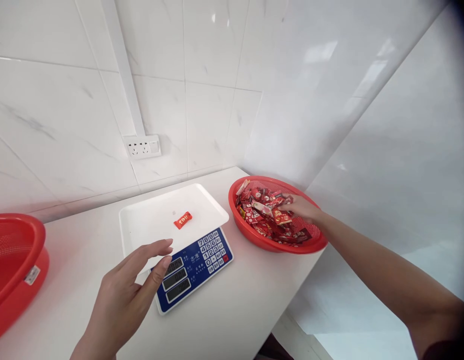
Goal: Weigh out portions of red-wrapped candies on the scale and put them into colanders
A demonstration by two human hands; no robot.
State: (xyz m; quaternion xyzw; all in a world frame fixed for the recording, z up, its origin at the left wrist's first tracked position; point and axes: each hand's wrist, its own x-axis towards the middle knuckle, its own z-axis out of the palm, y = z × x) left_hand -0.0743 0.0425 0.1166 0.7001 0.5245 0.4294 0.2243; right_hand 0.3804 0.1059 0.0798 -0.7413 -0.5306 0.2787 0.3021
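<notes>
My left hand (130, 290) is held over the front left of the digital scale (196, 267), thumb and fingers apart with nothing between them. On the scale's white tray (149, 215) lies a single candy in a red wrapper (183, 220). To the right, a red plastic basket (250, 235) holds a heap of mostly red wrapped sweets (262, 210). My right hand (301, 207) reaches into it, thumb and fingertips closed around a red wrapped candy among the pile. Some of its fingers are hidden.
Another red basket (20, 270) stands at the left edge of the white table (232, 305). Behind the table rises a tiled wall with a socket (142, 146). A pale wall panel (397, 200) borders the right side.
</notes>
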